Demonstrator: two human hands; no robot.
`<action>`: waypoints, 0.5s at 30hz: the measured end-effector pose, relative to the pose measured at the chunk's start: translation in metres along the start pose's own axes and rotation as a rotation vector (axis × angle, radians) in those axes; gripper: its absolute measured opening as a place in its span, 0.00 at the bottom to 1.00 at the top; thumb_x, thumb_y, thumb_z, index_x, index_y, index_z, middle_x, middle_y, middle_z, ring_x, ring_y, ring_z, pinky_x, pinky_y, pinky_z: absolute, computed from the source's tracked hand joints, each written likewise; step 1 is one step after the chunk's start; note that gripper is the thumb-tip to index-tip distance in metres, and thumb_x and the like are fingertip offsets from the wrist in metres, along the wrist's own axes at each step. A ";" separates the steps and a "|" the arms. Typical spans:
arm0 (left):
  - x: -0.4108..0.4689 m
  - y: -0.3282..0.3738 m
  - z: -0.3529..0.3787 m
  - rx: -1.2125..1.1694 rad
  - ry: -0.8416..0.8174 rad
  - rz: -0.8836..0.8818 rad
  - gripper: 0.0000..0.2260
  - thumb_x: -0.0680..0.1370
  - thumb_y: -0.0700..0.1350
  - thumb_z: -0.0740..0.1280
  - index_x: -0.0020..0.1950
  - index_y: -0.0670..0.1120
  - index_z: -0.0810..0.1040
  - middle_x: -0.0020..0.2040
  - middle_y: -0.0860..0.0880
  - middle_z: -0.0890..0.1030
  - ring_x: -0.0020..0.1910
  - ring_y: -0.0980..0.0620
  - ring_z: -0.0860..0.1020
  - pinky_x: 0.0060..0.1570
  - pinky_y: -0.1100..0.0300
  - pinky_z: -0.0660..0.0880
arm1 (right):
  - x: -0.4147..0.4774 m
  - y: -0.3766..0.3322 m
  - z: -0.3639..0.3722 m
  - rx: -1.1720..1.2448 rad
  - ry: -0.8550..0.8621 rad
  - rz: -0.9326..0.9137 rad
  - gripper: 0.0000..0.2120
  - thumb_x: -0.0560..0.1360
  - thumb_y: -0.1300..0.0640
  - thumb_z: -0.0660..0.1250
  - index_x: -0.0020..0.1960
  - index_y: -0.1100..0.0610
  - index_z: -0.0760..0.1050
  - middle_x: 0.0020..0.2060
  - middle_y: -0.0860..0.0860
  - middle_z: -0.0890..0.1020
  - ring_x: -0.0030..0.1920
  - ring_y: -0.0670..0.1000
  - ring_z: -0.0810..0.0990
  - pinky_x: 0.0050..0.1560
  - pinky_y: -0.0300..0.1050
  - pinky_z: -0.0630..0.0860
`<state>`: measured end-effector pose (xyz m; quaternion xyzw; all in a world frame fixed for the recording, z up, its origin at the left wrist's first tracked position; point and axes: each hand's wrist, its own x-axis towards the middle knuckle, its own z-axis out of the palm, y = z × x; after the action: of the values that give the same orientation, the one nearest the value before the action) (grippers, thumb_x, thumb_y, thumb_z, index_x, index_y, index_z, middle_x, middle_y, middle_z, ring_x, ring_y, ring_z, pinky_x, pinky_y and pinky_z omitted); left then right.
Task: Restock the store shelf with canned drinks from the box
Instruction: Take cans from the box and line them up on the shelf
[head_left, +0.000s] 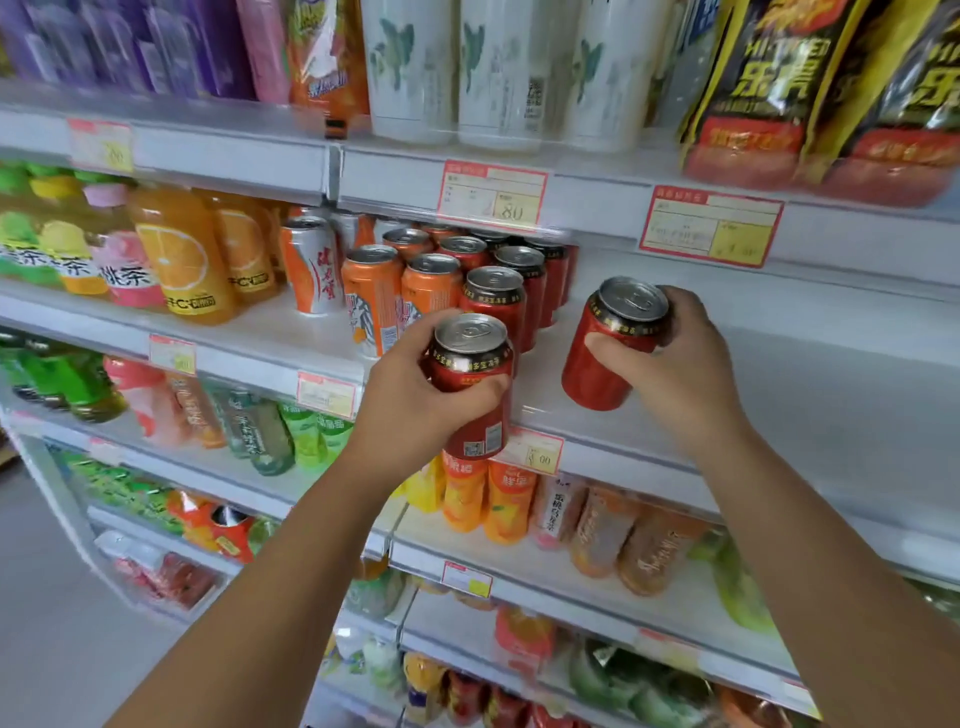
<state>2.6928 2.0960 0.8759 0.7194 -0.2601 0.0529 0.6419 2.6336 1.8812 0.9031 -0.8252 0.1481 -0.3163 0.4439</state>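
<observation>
Left hand (421, 397) grips upright can (470, 364), right hand (680, 364) grips tilted can (592, 376).

Head view (wide-angle) faces shelf (779, 374) close, angled slightly down.

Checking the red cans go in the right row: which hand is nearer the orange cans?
Left. The left hand, holding a red can, is just in front of the orange cans; the right hand holds a second red can farther right.

Red cans (597, 358), black-gold band, silver tops; orange cans (371, 301); white shelf (779, 374).
</observation>
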 end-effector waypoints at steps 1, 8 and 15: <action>0.003 0.000 0.000 0.001 -0.008 -0.006 0.24 0.68 0.41 0.78 0.61 0.51 0.77 0.51 0.57 0.84 0.49 0.62 0.81 0.46 0.71 0.75 | 0.005 0.005 0.002 -0.025 -0.012 0.008 0.25 0.64 0.46 0.76 0.57 0.43 0.70 0.49 0.38 0.78 0.53 0.46 0.78 0.54 0.47 0.75; 0.015 -0.003 0.001 -0.010 -0.023 -0.005 0.21 0.71 0.39 0.76 0.60 0.54 0.77 0.49 0.61 0.84 0.48 0.63 0.81 0.43 0.74 0.75 | 0.027 0.025 0.012 -0.007 -0.057 0.063 0.28 0.66 0.42 0.74 0.62 0.44 0.68 0.55 0.42 0.77 0.56 0.48 0.77 0.56 0.47 0.74; 0.019 -0.004 0.004 -0.030 -0.044 0.004 0.21 0.72 0.41 0.75 0.62 0.54 0.77 0.51 0.60 0.83 0.51 0.61 0.82 0.46 0.70 0.77 | 0.029 0.038 0.015 -0.010 -0.114 0.111 0.44 0.64 0.47 0.79 0.71 0.48 0.56 0.64 0.50 0.72 0.59 0.49 0.75 0.57 0.44 0.73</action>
<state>2.7099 2.0871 0.8793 0.7102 -0.2766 0.0345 0.6465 2.6669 1.8537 0.8768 -0.8346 0.1697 -0.2432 0.4643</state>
